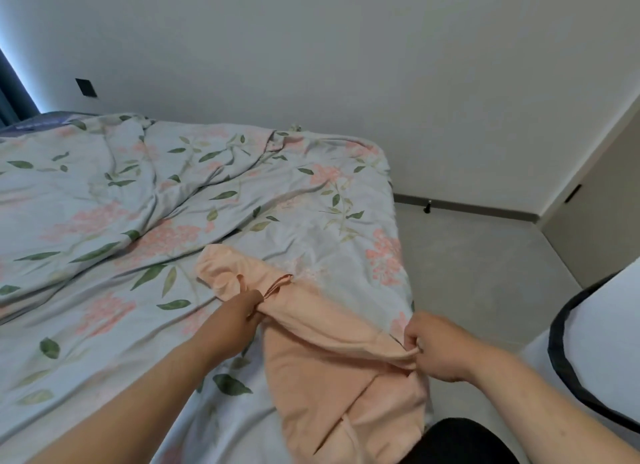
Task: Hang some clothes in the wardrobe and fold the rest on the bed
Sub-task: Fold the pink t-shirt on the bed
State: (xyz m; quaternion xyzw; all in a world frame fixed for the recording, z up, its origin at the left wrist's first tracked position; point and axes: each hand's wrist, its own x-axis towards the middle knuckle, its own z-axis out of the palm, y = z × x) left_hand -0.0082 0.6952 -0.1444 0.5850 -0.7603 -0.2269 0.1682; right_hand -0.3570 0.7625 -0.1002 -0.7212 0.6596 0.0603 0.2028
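Observation:
A peach-pink garment (322, 363) lies bunched near the bed's right front corner, one end spread toward the middle and the rest hanging down over the near edge. My left hand (242, 311) is closed on a fold of it near a thin strap. My right hand (433, 346) pinches its edge at the bed's corner. The cloth is stretched between both hands. The bed (138, 204) is covered by a rumpled pale blue floral duvet.
A white laundry basket with a black rim (561, 346) stands on the floor at the right. Grey floor runs along the bed's right side to a beige door (595, 221). A white wall with a dark switch plate (86, 87) is behind the bed.

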